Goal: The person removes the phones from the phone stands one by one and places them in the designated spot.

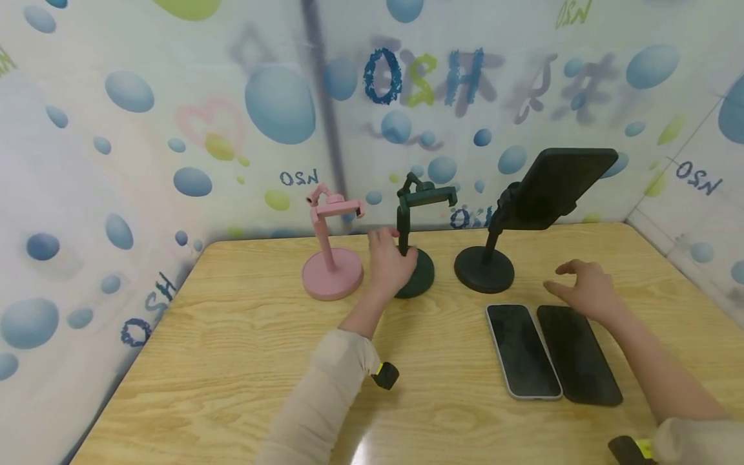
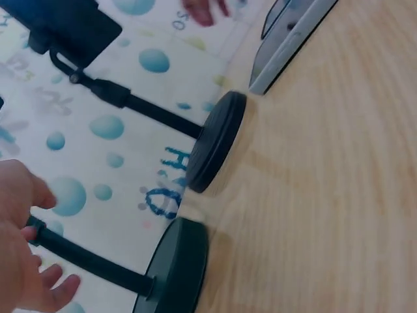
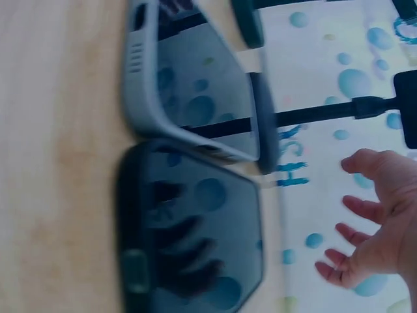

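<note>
Light wall covering (image 1: 360,26) with blue bubbles and "H2O" lettering, mirrored, behind a pale wood-grain table (image 1: 232,361). Dark green round-based phone stand (image 1: 423,274) is upright near the table's back edge. Left hand (image 1: 391,261) is at its post, arm stretched forward, thumb and fingers apart on either side of the post, loosely spread; cannot tell if skin touches it. Right hand (image 1: 589,290) is well right of the green stand, in the air by the far end of a black flat phone (image 1: 580,355), fingers spread, nothing held. Silver-edged phone (image 1: 523,352) lies beside the black one, both right of the green stand and nearer the person. Pink round-based stand (image 1: 332,274) is just left of green; black stand (image 1: 485,268), bearing a tilted black tablet (image 1: 560,187), is just right.
</note>
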A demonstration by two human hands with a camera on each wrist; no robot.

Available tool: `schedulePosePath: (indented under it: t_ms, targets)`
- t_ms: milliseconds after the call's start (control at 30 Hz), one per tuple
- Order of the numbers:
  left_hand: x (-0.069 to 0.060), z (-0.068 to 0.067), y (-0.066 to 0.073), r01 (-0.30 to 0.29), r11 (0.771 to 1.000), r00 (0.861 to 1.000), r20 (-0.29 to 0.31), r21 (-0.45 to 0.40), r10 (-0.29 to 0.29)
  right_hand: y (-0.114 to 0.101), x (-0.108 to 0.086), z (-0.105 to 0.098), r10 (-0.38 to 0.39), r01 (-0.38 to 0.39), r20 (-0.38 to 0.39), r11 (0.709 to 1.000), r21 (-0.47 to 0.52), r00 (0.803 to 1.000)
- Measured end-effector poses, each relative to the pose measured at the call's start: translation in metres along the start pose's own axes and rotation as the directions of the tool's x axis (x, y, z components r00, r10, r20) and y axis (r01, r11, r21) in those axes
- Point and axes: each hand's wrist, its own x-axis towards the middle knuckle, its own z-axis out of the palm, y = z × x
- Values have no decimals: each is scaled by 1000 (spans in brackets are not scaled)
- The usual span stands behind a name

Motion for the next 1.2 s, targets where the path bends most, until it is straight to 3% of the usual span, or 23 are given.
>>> schedulePosePath:
  t_ms: [67,100,200,267,333,433,600,833,1200]
  targets:
    - [-3,5,3,-47,996,989,143,78,35,-8,2,-9,-8,12,-50,997,73,999]
    - [-4,7,7,-87,991,972,226,100,62,-11,3,-13,-9,17,-74,994,110,997]
    - [-6,12,22,-207,974,894,423,93,149,-25,7,-27,5,20,-119,978,207,993]
    - [-6,14,36,-271,962,849,480,39,220,-33,11,-34,9,32,-159,967,255,987]
    - [-5,14,51,-319,948,826,489,-5,281,-41,14,-40,17,41,-201,958,283,979]
    - [-2,14,71,-398,916,813,441,-56,381,-50,19,-46,7,77,-271,951,299,963]
    - [5,17,93,-449,887,814,358,-112,457,-59,21,-52,-34,114,-309,963,243,950]
    - [15,21,107,-489,866,778,396,-103,487,-59,22,-50,-77,154,-353,969,194,932]
    - [11,24,109,-483,862,790,349,-153,504,-57,16,-46,-50,161,-442,963,216,896]
